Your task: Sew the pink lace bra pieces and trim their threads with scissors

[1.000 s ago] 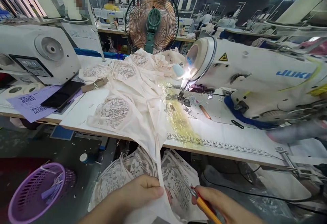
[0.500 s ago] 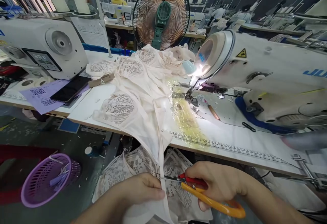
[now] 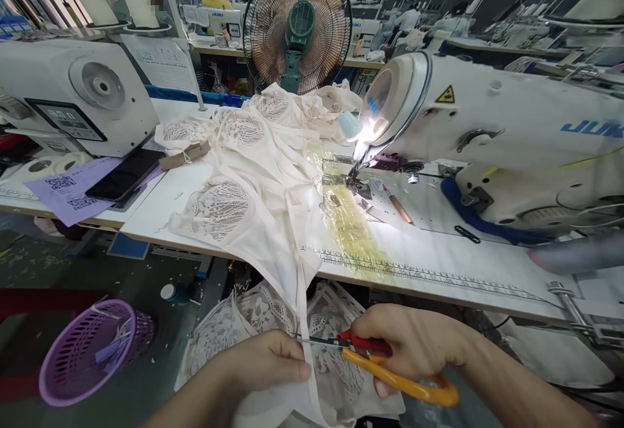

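My left hand (image 3: 270,360) pinches the narrow edge strip of a cream lace bra (image 3: 308,366) below the table's front edge. In my right hand (image 3: 404,337) is a pair of scissors (image 3: 385,371) with orange and red handles, its fingers closed round them. The blades point left and lie across the strip, close to my left fingertips; whether they are parted is hard to make out. More joined cream bras (image 3: 221,207) run from the tabletop down over the edge. Further lace cups (image 3: 268,304) hang or lie beneath my hands.
A white sewing machine (image 3: 487,109) with a lit needle area stands at right, another (image 3: 82,90) at left. A phone (image 3: 125,174) lies on purple paper (image 3: 58,187). A purple basket (image 3: 49,376) is on the floor, and a fan (image 3: 299,18) stands behind the table.
The view has shifted slightly, so the tabletop things appear a little further left. Both hands keep their hold, with the scissors still across the strip.
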Available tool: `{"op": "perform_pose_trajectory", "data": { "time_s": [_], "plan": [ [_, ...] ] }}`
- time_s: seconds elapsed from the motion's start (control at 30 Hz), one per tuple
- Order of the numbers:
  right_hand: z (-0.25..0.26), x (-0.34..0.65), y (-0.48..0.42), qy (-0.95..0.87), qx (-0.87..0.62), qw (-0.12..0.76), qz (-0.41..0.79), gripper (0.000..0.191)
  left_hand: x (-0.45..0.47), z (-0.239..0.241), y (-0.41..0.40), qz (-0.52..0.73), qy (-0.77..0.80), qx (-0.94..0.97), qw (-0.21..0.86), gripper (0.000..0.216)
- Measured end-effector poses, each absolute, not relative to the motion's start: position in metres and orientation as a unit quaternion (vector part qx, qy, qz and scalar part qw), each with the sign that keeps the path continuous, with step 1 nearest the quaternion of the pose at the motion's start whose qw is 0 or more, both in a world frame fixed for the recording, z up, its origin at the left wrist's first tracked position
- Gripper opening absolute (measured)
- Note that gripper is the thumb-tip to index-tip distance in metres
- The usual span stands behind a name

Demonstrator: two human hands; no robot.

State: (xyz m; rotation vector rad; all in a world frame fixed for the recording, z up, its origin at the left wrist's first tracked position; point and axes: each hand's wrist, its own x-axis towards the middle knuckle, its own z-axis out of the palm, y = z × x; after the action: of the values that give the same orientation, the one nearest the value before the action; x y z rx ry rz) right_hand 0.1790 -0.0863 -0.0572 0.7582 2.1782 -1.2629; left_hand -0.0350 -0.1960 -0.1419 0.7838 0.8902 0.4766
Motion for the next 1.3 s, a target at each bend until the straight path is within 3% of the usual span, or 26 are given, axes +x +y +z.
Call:
{"op": "perform_pose_trajectory", "data": {
  "time_s": [0.43, 0.63, 0.83, 1.07, 1.13, 1.3],
  "plan": [
    [-0.073, 0.191, -0.082, 0.798, 0.248, 0.195, -0.513, 0.049, -0.036, -0.141, -0.194, 0.215, 0.395, 0.417, 0.790, 0.055],
    [-0.085, 0.194, -0.111, 0.749, 0.346, 0.040, -0.563, 0.043, -0.037, -0.120, -0.194, 0.216, 0.378, 0.457, 0.776, 0.055],
    [-0.116, 0.197, -0.169, 0.607, 0.441, 0.027, -0.661, 0.032, -0.039, -0.115, -0.201, 0.177, 0.361, 0.486, 0.776, 0.048],
    [-0.125, 0.199, -0.199, 0.589, 0.499, -0.118, -0.625, 0.029, -0.019, -0.097, -0.196, 0.101, 0.393, 0.513, 0.756, 0.036],
    [-0.118, 0.200, -0.194, 0.595, 0.498, -0.151, -0.612, 0.029, -0.013, -0.092, -0.195, 0.134, 0.434, 0.517, 0.725, 0.028],
    [-0.086, 0.203, -0.170, 0.672, 0.419, -0.180, -0.584, 0.022, -0.010, -0.085, -0.185, 0.255, 0.458, 0.665, 0.532, 0.008]
  ]
}}
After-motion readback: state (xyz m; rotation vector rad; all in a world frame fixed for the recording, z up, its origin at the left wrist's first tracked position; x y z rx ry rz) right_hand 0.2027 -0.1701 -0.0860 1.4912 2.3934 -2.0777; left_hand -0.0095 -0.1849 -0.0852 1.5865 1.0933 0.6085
